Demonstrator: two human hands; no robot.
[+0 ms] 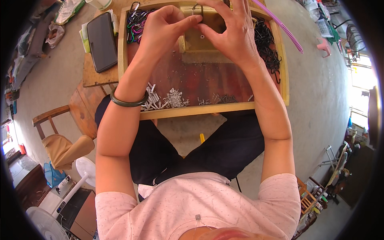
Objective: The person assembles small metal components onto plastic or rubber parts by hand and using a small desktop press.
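At the far middle of the tray, a dark hook-shaped carabiner frame [202,9] is held up between my two hands. My left hand [168,26] pinches with thumb and forefinger at its side, a dark bangle on that wrist. From the right, my right hand [236,36] holds the frame, its thumb tip close to the left thumb. The grip is partly hidden. Coloured carabiners [136,28] lie in a heap beside my left hand. Black hook-shaped frames [264,38] are piled beyond my right hand. Small silver tubes and pins [172,99] lie along the tray's near edge.
The wooden-rimmed tray [236,106] sits above my knees. To its left, a black phone [101,42] lies on a wooden table. A purple coil strip [284,28] juts over the tray's right corner. A wooden chair [52,116] and white fan [46,224] stand at left.
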